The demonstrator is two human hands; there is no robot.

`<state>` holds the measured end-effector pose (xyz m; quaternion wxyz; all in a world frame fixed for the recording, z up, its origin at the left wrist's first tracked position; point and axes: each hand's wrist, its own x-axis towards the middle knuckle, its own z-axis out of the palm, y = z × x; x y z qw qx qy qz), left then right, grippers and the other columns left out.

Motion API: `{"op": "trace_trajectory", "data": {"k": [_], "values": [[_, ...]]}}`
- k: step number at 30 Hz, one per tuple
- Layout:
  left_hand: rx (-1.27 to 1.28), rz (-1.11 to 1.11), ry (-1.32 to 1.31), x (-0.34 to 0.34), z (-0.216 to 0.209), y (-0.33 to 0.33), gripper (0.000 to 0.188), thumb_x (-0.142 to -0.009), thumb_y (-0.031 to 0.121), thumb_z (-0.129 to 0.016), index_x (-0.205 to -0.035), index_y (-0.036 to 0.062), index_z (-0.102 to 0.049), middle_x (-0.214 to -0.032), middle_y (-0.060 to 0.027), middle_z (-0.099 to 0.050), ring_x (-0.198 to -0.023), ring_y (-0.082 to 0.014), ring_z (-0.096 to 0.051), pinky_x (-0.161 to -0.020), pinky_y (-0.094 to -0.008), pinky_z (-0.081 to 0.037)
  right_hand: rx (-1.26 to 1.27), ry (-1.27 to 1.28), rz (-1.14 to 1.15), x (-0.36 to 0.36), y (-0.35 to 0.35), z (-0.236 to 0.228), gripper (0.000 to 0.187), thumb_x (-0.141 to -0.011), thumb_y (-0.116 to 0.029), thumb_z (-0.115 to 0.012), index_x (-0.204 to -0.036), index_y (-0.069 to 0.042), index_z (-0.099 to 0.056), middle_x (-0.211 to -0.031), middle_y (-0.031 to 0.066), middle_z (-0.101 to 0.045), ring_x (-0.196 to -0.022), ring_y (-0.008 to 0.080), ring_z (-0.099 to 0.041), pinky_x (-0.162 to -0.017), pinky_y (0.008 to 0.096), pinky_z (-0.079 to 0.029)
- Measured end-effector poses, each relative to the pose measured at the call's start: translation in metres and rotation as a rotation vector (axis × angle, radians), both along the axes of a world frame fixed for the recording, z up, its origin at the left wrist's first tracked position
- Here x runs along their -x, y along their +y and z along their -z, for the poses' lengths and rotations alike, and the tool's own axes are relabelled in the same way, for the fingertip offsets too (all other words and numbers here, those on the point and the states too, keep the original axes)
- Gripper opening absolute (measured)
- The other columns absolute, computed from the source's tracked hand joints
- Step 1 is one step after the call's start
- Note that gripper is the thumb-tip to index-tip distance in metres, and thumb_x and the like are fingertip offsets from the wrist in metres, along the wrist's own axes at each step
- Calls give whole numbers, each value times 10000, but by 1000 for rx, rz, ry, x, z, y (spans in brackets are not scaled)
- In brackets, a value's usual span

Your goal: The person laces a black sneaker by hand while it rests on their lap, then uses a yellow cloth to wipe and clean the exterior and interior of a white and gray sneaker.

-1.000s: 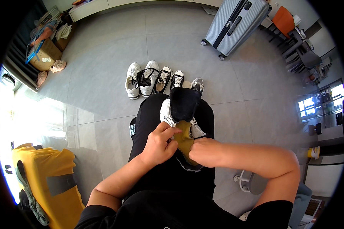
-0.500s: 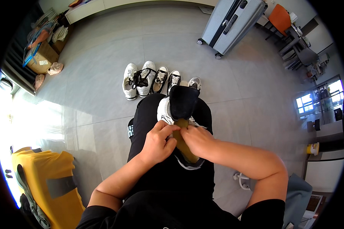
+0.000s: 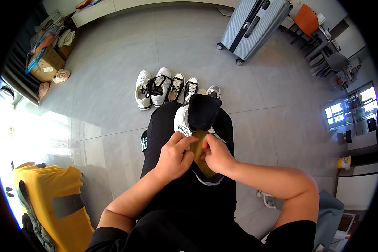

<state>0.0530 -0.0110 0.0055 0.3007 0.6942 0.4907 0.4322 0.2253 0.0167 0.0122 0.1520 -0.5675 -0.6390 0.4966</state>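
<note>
- Right hand (image 3: 219, 155): half-curled over the right side of the shoe opening, thumb and index narrow with a small gap. Can't tell if the tips pinch anything.
- Changed: it's now nearer the tongue end than a second ago, when it was a fist by the heel. Since the last half second it has eased back a little.
- Left hand (image 3: 172, 155): bent round the left collar, looks to be holding the sneaker, index reaching over the insole. Hardly moved.
- Yellow-olive insole (image 3: 200, 148): inside the shoe, between both hands. Bunched earlier, now looks flatter; I'd judge the fitting further along. Toe end hidden.
- White sneaker (image 3: 181, 119): on the lap, toe away, heel toward the wearer. Black tongue (image 3: 203, 112) flipped up and forward, same as before.
- Beyond the knees: white lace-up sneakers (image 3: 142, 86), black canvas sneakers (image 3: 175, 86), grey-white shoe (image 3: 214, 90), all on the floor. Unchanged.
- Farther: silver suitcase (image 3: 239, 35), standing.
</note>
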Motion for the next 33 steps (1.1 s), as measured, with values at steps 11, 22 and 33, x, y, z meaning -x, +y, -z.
{"op": "trace_trajectory", "data": {"k": [11, 22, 33], "values": [[-23, -4, 40, -7, -6, 8, 329, -706, 1, -550, -1016, 10, -661, -810, -125, -531, -638, -251, -543, -574, -341, -456, -564, -340, -553, -21, 14, -18, 229, -788, 42, -513, -1017, 26, -522, -960, 220, -582, -708, 323, -665, -574, 359, -547], [11, -5, 121, -7, -9, 11, 284, -692, 31, -582, -963, 12, -666, -830, -144, -575, -652, -323, -606, -601, -396, -524, -590, -605, -1201, -3, 1, -16, 61, -664, -91, -636, -687, -62, -685, -774, 89, -667, -794, 255, -640, -583, 367, -520], [-10, 11, 110, -4, -7, 9, 330, -682, 5, -571, -994, -3, -676, -783, -117, -545, -602, -234, -550, -547, -326, -464, -932, -575, -916, -6, -23, -15, 99, -635, -102, -618, -668, -24, -670, -731, 130, -589, -681, 247, -633, -558, 312, -541]]}}
